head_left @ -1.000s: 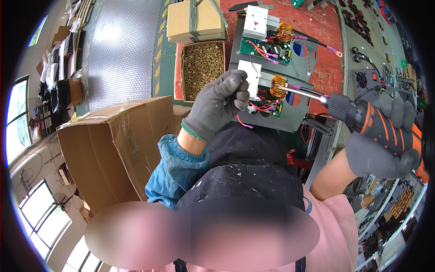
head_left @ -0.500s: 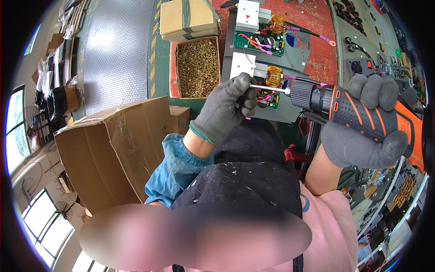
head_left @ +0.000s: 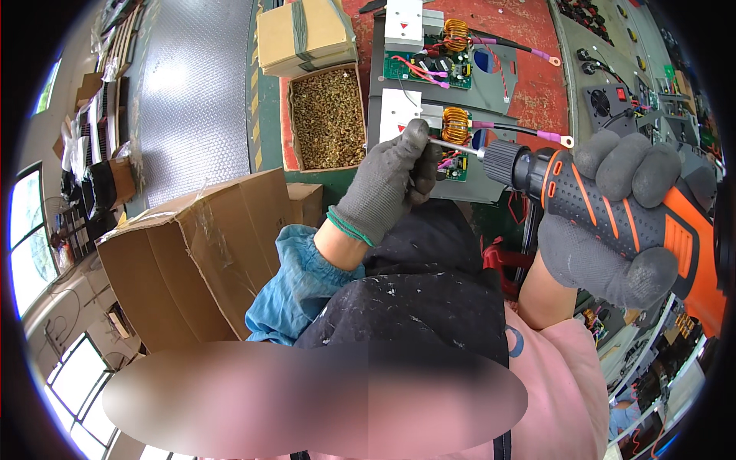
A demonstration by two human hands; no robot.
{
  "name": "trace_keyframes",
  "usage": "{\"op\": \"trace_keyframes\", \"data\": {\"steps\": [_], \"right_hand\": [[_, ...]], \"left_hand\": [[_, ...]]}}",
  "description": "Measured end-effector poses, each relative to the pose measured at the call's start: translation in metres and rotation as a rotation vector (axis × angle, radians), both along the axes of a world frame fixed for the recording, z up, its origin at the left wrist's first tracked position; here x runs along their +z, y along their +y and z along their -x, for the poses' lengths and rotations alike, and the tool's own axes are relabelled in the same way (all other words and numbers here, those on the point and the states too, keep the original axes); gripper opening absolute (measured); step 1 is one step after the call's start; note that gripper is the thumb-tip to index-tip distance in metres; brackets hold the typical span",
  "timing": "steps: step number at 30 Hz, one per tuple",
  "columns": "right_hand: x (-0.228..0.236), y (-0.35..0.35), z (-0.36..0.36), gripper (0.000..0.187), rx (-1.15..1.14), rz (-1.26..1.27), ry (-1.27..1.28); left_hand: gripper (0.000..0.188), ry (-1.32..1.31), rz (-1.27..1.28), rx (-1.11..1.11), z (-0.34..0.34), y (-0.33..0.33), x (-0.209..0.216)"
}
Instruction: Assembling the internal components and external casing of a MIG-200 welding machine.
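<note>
The left hand (head_left: pixel 387 184), in a grey glove, pinched the tip of the screwdriver bit (head_left: pixel 456 147) between its fingertips, just above the near circuit board (head_left: pixel 452 161) on the grey plate. The right hand (head_left: pixel 613 222), also gloved, was wrapped tight around the orange-and-black power drill (head_left: pixel 606 207) at right. A box of brass screws (head_left: pixel 328 119) lay to the left of the boards, with a second circuit board (head_left: pixel 429 65) farther off. A large cardboard box (head_left: pixel 192 253) stood near left.

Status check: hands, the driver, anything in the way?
Left hand pinching the bit. Right hand gripping the orange-black electric screwdriver. Nothing between the bit and the circuit board below.
</note>
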State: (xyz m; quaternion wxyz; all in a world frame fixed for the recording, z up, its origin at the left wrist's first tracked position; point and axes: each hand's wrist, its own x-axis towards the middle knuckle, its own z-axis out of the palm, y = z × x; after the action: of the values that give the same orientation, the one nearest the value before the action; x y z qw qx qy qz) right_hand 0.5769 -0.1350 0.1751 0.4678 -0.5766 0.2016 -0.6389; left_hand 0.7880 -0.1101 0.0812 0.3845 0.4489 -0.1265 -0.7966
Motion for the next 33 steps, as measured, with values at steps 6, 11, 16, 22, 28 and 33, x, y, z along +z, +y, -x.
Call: {"op": "trace_keyframes", "data": {"steps": [6, 11, 16, 22, 28, 33], "right_hand": [[-0.024, 0.003, 0.022, 0.052, -0.049, -0.078, -0.006], [-0.075, 0.026, 0.01, 0.052, -0.364, -0.222, -0.055], [-0.097, 0.032, 0.011, 0.052, -0.452, -0.292, -0.013], [-0.104, 0.033, 0.003, 0.046, -0.46, -0.222, -0.044], [-0.097, 0.032, 0.001, 0.025, -0.052, -0.272, 0.051], [-0.088, 0.023, 0.004, 0.03, 0.627, -0.666, -0.581]], "left_hand": [[0.042, -0.214, 0.109, 0.019, -0.026, -0.006, -0.008], [0.035, -0.104, 0.18, 0.087, -0.033, -0.025, -0.03], [0.031, -0.104, 0.155, 0.024, -0.029, -0.036, -0.04], [0.029, -0.15, 0.177, -0.007, -0.02, -0.035, -0.042], [0.028, -0.209, 0.186, -0.027, -0.017, -0.035, -0.046], [0.028, -0.232, 0.22, -0.025, -0.017, -0.036, -0.049]]}}
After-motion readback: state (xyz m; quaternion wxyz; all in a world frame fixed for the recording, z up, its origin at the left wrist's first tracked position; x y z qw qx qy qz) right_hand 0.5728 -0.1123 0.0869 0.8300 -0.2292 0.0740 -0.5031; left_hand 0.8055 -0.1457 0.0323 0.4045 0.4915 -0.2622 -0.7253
